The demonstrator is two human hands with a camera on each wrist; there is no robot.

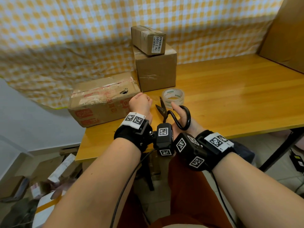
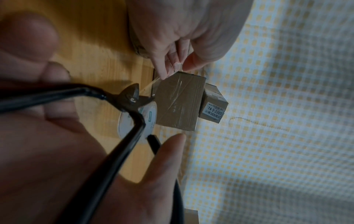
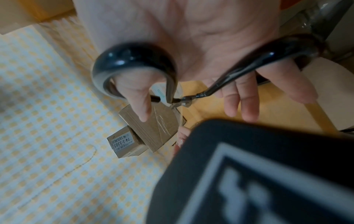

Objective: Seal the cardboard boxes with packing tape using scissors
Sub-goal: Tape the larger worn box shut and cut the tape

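Observation:
A clear tape roll point(image 1: 173, 96) lies flat on the wooden table point(image 1: 230, 96). A strip of tape point(image 2: 153, 84) runs from it to my left hand point(image 1: 141, 102), which pinches the strip's end between thumb and fingers point(image 2: 178, 65). My right hand point(image 1: 181, 116) holds black-handled scissors point(image 1: 164, 111), thumb through one loop point(image 3: 134, 60). The blades point(image 2: 134, 97) stand open at the strip, just left of the roll. Behind are a flat worn box point(image 1: 103, 99), a medium box point(image 1: 156, 71), and a small labelled box point(image 1: 148, 40) stacked on the medium one.
A yellow checked cloth point(image 1: 82, 38) hangs behind the table and drapes over its left end. A big cardboard panel point(image 1: 283, 38) stands at the far right. Bare tabletop stretches right of the roll. Clutter lies on the floor point(image 1: 49, 178) at lower left.

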